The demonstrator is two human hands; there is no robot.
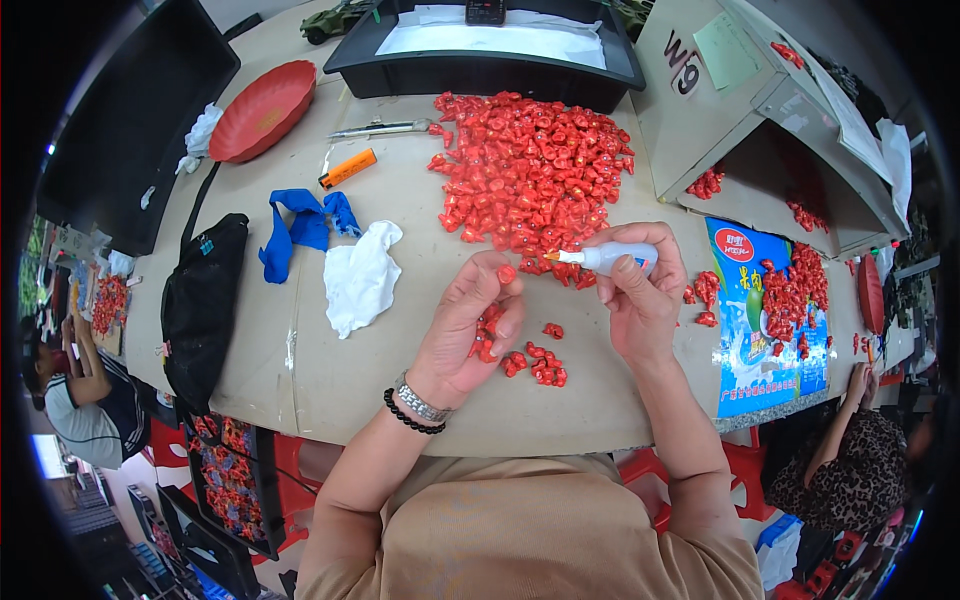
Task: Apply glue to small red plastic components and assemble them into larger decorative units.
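One large heap of small red figurines (540,160), too jumbled to count, lay on the table, and every place here is told from it. Just in front of it, the left hand (455,335) pinched one red figurine (506,273) between thumb and fingertips, with several more red pieces (488,322) tucked in the curled fingers, their number hidden. At its near right edge, the right hand (648,295) gripped one white paint marker (618,257), its orange tip toward the pinched figurine; hand and marker covered part of the heap. Nearer the person than the heap lay a few loose red pieces (546,368), some clumped together. Left of it were one metal craft knife (385,129), one orange tube (347,169), one white cloth (362,280), blue cloth (290,235), one black bag (205,310) and one red scalloped plate (262,115). One black tray (480,78) closed off its far side; right of it stood one grey open-fronted box (690,120), with one blue printed sheet (735,345) bearing more red pieces (795,295) nearer the person.
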